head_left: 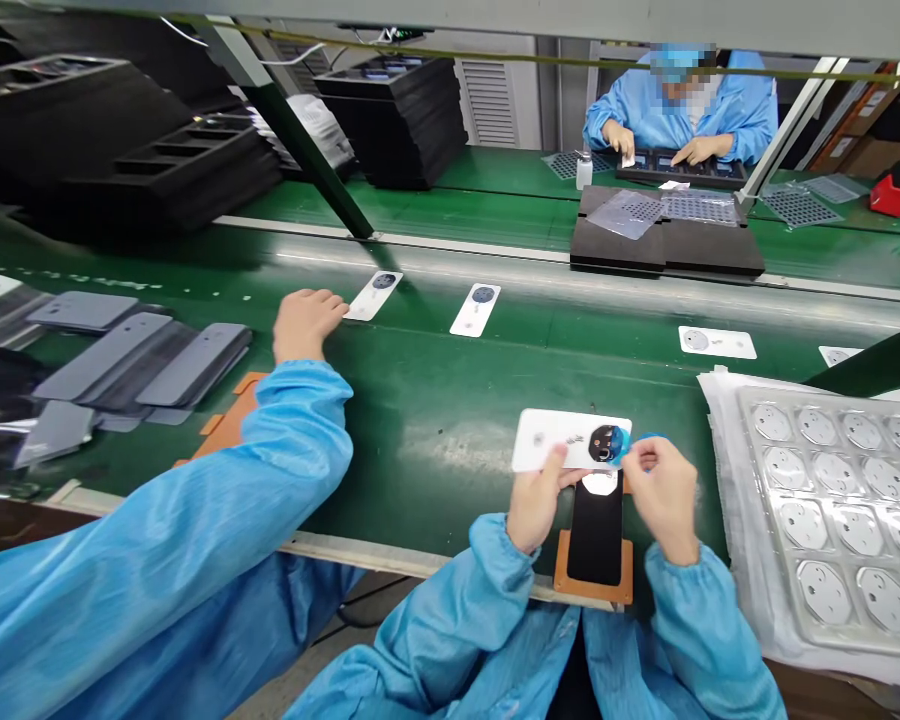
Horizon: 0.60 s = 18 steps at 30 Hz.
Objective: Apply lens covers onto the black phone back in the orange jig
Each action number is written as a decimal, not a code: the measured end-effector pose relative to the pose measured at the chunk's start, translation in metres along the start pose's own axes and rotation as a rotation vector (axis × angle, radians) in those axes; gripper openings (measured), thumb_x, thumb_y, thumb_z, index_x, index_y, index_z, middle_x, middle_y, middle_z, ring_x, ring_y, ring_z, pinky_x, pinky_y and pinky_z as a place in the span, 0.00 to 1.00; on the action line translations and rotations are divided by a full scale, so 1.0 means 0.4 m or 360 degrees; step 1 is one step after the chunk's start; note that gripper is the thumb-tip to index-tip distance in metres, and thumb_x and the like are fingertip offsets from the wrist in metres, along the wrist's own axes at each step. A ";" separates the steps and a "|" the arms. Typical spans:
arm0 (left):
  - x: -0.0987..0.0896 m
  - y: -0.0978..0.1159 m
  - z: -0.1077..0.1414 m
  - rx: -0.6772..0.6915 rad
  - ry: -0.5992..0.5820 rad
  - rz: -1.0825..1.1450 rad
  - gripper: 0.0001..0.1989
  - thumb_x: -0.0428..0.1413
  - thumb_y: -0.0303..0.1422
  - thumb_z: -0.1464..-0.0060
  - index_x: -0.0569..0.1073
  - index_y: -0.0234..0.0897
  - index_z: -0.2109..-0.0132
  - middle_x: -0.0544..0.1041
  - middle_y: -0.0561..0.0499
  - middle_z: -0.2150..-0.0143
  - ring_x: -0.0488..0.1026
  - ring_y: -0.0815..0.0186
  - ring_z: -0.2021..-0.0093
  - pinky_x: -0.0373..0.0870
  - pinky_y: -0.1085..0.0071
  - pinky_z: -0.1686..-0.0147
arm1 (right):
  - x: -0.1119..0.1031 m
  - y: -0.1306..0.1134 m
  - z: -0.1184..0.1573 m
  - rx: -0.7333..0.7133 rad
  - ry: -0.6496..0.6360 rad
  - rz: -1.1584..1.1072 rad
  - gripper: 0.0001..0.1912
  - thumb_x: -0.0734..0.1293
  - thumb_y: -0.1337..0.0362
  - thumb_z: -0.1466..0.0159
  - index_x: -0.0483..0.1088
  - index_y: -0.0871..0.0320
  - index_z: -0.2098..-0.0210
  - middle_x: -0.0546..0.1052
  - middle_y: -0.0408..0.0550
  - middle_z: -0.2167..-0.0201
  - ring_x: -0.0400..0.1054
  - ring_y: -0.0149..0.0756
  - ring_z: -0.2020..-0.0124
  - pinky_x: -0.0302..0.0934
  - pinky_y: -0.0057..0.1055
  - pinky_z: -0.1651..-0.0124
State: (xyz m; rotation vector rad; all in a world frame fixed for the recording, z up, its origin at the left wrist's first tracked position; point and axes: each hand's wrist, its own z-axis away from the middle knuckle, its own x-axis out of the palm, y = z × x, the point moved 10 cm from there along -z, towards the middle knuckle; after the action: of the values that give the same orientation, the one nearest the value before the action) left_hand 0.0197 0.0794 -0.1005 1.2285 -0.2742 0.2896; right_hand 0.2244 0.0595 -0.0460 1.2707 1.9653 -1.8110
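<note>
My left hand (536, 500) grips a white phone back cover (547, 440) by its lower edge, thumb on top. The cover has a round black camera area (604, 443) at its right end. A blue film (624, 446) sits at the edge of that circle, and my right hand (661, 495) pinches it between closed fingertips. Just under the cover lies a black pad (595, 540) on an orange-brown fixture (562, 580). A white piece (600, 483) shows at the top of the pad, partly hidden by the cover and my hand.
To the right is a clear tray (787, 540) of several round white parts. More covers (475, 310) lie along the green bench (420, 400). At left a co-worker's hand (307, 322) touches one cover (375, 296). Another person (682, 100) works across the bench, behind black foam blocks (667, 245).
</note>
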 end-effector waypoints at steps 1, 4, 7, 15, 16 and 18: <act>-0.010 -0.005 -0.012 -0.0104 0.0008 0.0155 0.29 0.62 0.44 0.45 0.70 0.34 0.41 0.75 0.41 0.45 0.78 0.56 0.52 0.79 0.57 0.53 | -0.010 0.058 -0.014 0.0132 -0.0059 0.0096 0.08 0.64 0.63 0.43 0.71 0.59 0.75 0.75 0.46 0.76 0.67 0.34 0.75 0.57 0.29 0.70; -0.025 0.015 -0.030 -0.0195 -0.0085 0.0273 0.34 0.65 0.42 0.48 0.66 0.36 0.38 0.73 0.40 0.42 0.78 0.56 0.51 0.79 0.57 0.52 | -0.037 0.196 -0.034 0.0339 -0.0326 0.0507 0.11 0.64 0.60 0.44 0.70 0.58 0.80 0.72 0.48 0.81 0.64 0.35 0.78 0.50 0.30 0.73; -0.032 0.060 -0.017 -0.0025 -0.0200 -0.0091 0.24 0.61 0.41 0.44 0.73 0.33 0.44 0.75 0.41 0.45 0.75 0.55 0.46 0.77 0.57 0.48 | -0.080 0.206 -0.024 0.0227 -0.0367 0.0806 0.17 0.63 0.58 0.38 0.68 0.58 0.81 0.69 0.48 0.84 0.61 0.34 0.81 0.45 0.30 0.75; 0.118 0.086 0.170 0.1673 -0.1065 -0.1849 0.22 0.49 0.28 0.35 0.66 0.36 0.36 0.70 0.42 0.39 0.65 0.60 0.35 0.68 0.60 0.37 | -0.066 -0.148 0.165 -0.1031 -0.0312 0.0319 0.19 0.59 0.69 0.31 0.68 0.58 0.42 0.73 0.53 0.44 0.69 0.39 0.44 0.66 0.36 0.43; 0.119 0.071 0.173 0.1773 -0.1018 -0.1976 0.21 0.48 0.27 0.35 0.66 0.35 0.36 0.71 0.42 0.40 0.65 0.61 0.35 0.69 0.61 0.37 | -0.051 -0.158 0.188 -0.1137 -0.0327 0.0373 0.20 0.58 0.72 0.31 0.68 0.59 0.41 0.72 0.53 0.44 0.67 0.40 0.42 0.65 0.38 0.41; 0.121 0.042 0.173 0.1877 -0.0961 -0.2147 0.20 0.48 0.26 0.34 0.67 0.34 0.38 0.73 0.42 0.42 0.66 0.60 0.36 0.71 0.62 0.39 | -0.031 -0.151 0.216 -0.1256 -0.0291 0.0484 0.21 0.57 0.75 0.31 0.68 0.62 0.41 0.73 0.55 0.45 0.67 0.41 0.42 0.66 0.40 0.41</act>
State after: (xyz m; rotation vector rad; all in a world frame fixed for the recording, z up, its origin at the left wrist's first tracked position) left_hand 0.0553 0.0224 -0.0468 2.3412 0.3254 -1.2881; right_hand 0.1566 -0.0159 -0.0146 1.0067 1.9338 -0.8237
